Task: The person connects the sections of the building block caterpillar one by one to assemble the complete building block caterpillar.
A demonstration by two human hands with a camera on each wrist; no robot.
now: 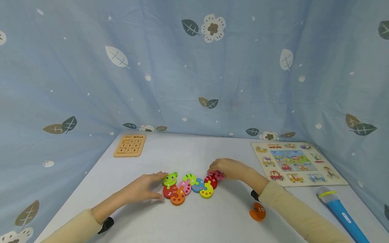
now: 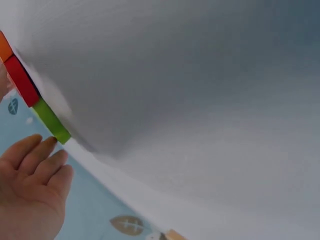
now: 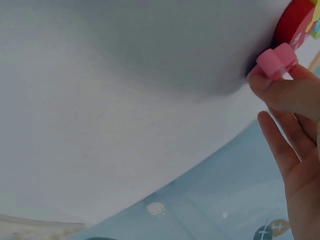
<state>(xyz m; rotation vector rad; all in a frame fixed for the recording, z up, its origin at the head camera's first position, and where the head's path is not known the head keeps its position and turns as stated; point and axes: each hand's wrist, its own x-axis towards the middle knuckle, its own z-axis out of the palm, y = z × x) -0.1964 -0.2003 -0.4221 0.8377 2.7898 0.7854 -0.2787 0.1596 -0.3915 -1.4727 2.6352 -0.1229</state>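
Observation:
A row of joined caterpillar puzzle pieces (image 1: 190, 179) lies across the middle of the table, with a smiling green head piece (image 1: 169, 180) at its left end. My left hand (image 1: 145, 187) is spread beside that head, fingertips right at its edge; the left wrist view shows loosely extended fingers there. At the row's right end my right hand (image 1: 226, 168) pinches a pink puzzle piece (image 3: 272, 62) between thumb and fingers, close against the red piece (image 1: 211, 181) marked 8. An orange piece (image 1: 257, 212) marked 10 lies apart, below my right wrist.
A wooden number slide puzzle (image 1: 129, 145) lies at the back left. At the right are a vehicle picture board (image 1: 296, 163) and a blue toy microphone (image 1: 343, 212). A blue patterned curtain (image 1: 170, 74) hangs behind the white table (image 1: 182, 222).

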